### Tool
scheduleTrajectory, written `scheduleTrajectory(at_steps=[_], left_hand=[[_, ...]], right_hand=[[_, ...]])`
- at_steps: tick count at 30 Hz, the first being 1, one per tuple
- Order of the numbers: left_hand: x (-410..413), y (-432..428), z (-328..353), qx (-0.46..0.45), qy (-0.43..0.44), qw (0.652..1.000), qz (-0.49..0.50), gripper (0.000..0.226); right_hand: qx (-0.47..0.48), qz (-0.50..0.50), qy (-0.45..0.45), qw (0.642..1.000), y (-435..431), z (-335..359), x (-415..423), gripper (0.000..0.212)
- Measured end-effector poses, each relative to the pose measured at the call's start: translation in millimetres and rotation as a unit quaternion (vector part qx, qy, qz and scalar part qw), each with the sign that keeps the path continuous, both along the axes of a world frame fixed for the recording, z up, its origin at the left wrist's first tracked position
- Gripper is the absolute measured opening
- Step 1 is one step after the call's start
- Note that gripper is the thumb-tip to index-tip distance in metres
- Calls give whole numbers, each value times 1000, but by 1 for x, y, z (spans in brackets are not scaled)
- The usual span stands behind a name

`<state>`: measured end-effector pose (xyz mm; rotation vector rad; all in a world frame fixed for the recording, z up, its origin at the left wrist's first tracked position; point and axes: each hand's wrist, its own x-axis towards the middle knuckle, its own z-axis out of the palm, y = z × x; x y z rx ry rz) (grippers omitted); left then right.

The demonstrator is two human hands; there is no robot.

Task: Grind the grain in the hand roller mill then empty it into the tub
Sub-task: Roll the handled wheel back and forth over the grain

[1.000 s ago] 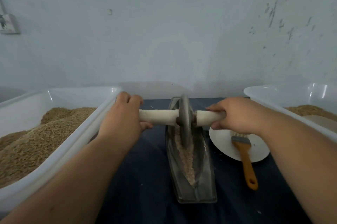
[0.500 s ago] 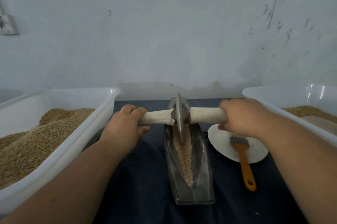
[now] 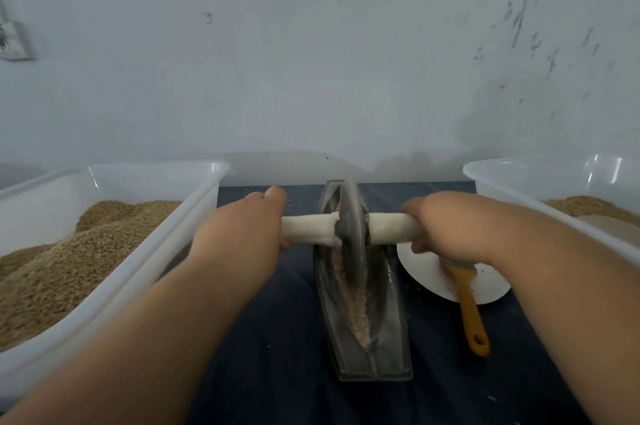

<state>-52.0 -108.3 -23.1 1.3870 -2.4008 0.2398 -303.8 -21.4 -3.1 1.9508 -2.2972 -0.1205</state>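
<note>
A boat-shaped metal trough (image 3: 388, 331) lies lengthwise on the dark cloth, with crushed pale grain (image 3: 356, 307) along its groove. A grey metal wheel (image 3: 351, 234) stands in the groove near the far end, on a white wrapped axle handle (image 3: 308, 230). My left hand (image 3: 242, 234) grips the left end of the handle and my right hand (image 3: 446, 227) grips the right end (image 3: 391, 229). A white tub (image 3: 512, 178) at the right holds some brown grain (image 3: 588, 206).
A large white tub (image 3: 149, 268) heaped with brown grain (image 3: 69, 262) fills the left side. A white round plate (image 3: 426, 272) with an orange-handled brush (image 3: 467, 307) lies right of the trough. A pale wall stands close behind. Dark cloth (image 3: 284, 355) covers the table.
The wheel has rolled a little along the groove near the trough's far end, and both hands moved with the handle. Its tilt has changed from leaning left to nearly upright.
</note>
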Motion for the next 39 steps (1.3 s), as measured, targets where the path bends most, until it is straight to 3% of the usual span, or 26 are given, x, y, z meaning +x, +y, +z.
scheduleTrajectory(at_steps=[2,4,7,11,15,18,23,25,28,32,36,39], left_hand=[[-9,-13,-15,-36,22,999,5,27],[-14,-27,-30,-53,7,998,16,46],[-13,-37,-43,-48,-16,998,26,63],[-9,-26,-37,-72,-18,997,-25,70],[-4,1,-5,-90,-87,991,-45,35],[7,23,15,-32,-157,986,-49,31],[16,40,31,44,-230,972,-17,44],[14,32,28,45,-202,978,-6,44],[6,12,14,55,-71,996,3,53],[-11,-9,-15,-45,65,996,-33,30],[-12,-17,-30,-126,46,991,-26,49],[-11,-16,-33,-167,21,985,-25,53]], right_hand=[[-136,1,-33,990,-14,-21,-11,42],[-237,18,-41,970,-23,-36,-18,41],[-274,32,-32,961,-30,-44,-21,46],[-180,-1,5,984,-22,-32,-15,33],[-5,10,38,999,2,5,-3,31],[87,35,12,996,24,30,11,25],[101,65,-14,993,35,43,18,17],[95,60,-10,994,28,36,15,18],[63,16,-5,998,10,14,4,38],[-100,-34,66,992,-13,-21,-13,66],[-234,14,36,971,-21,-29,-19,59],[-202,38,20,978,-22,-28,-15,48]])
